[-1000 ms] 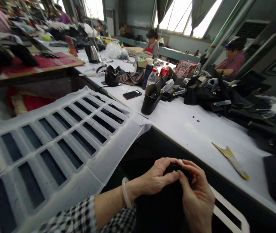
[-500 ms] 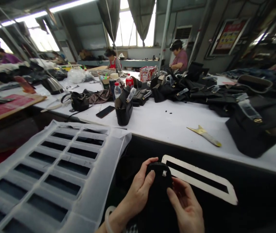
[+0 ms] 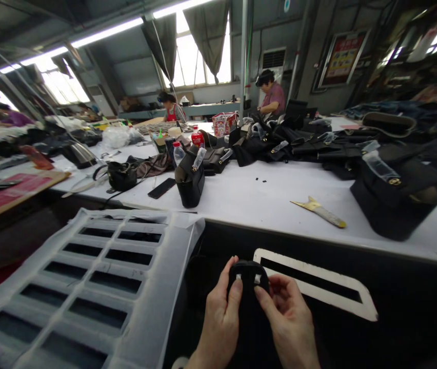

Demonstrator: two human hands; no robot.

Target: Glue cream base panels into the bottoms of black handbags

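Observation:
My left hand and my right hand both hold a small black rounded leather piece low in the middle of the view. The left fingers wrap its left edge. My right thumb and fingers pinch its right side, beside a small white tag on it. A white slotted template lies just to the right of my hands on a dark surface.
A white sheet with several rectangular cut-outs lies at the left. On the long white table stand a black bag, a phone, bottles, a yellow strip and heaps of black bags. Other people work at the far end.
The view has swung up and to the right. My hands have parted a little around the black piece and shifted slightly left; its white tag now shows.

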